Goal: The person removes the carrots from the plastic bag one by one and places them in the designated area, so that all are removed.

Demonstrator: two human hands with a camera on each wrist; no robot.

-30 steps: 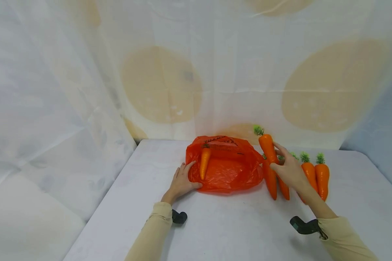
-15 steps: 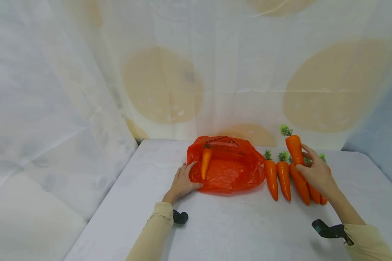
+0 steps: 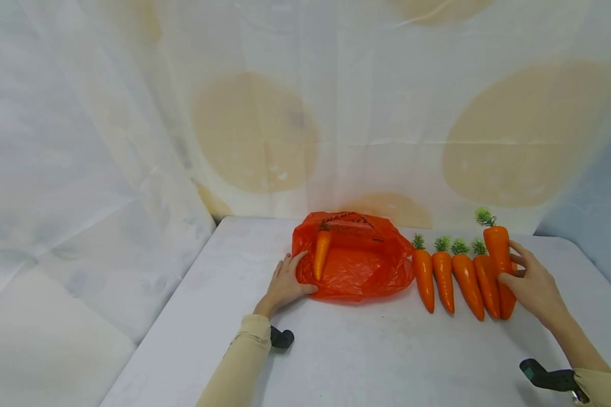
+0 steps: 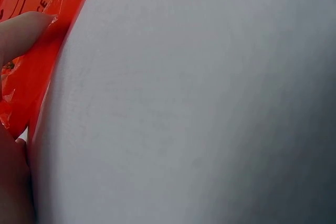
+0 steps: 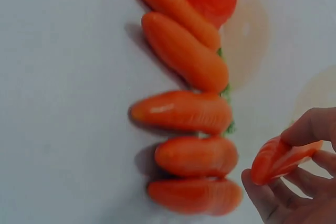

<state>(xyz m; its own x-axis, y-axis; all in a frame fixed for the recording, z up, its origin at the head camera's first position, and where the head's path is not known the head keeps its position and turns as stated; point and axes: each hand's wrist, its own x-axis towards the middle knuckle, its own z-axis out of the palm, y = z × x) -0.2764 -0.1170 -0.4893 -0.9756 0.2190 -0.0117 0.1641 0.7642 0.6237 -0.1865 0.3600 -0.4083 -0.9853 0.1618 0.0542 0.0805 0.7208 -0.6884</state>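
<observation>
My right hand (image 3: 537,288) holds an orange carrot (image 3: 498,249) with a green leafy top, its thumb and fingers around the lower part. That carrot is raised over the right end of a row of several similar carrots (image 3: 443,280). In the right wrist view the held carrot (image 5: 268,158) is seen tip-on, beside the row. With fingers spread, my left hand (image 3: 285,285) rests on the left side of a red plastic bag (image 3: 358,277). Its thumb lies on the film (image 4: 34,82) in the left wrist view. Another carrot (image 3: 322,254) lies within the bag's left part.
The white table (image 3: 387,350) reaches back to a pale curtain (image 3: 377,113) with large tan spots. More white cloth (image 3: 81,198) hangs at the left. A dark wrist-worn device (image 3: 545,376) sits on the right arm.
My right hand has moved rightward along the row with the carrot in its grip, from beside the bag to the row's right end. The left hand and bag have stayed put.
</observation>
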